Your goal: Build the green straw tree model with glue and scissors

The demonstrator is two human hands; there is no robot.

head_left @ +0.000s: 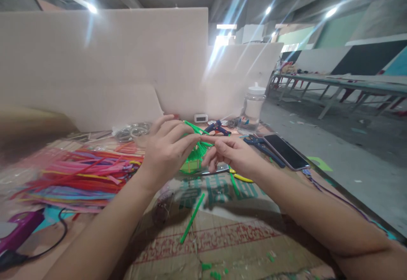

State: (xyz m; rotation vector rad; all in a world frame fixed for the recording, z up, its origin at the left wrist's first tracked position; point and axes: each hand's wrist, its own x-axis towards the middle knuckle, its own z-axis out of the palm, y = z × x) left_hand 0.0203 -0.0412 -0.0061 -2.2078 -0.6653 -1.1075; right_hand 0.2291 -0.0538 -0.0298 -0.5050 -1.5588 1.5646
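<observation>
My left hand (167, 152) is raised over the cardboard, fingers bent forward, its index fingertip meeting the stretched index finger of my right hand (233, 152). The right hand's other fingers are curled, the thumb near them. Anything pinched where the fingertips meet is too small to make out. Just behind the hands is a fan-like bundle of green pipe cleaners (193, 155), partly hidden by them. A loose green pipe cleaner (192, 218) lies on the cardboard nearer to me. Beneath my right hand are yellow-handled pliers or scissors (243, 178), mostly covered.
Colourful pipe cleaners (85, 174) are piled at left, near a purple device (22, 229) with a black cord. Behind stand a glue gun (218, 128) and a clear jar (252, 108). Blue-handled pliers (265, 148) and a phone (286, 152) lie right. Green scraps (216, 273) dot the cardboard (178, 259).
</observation>
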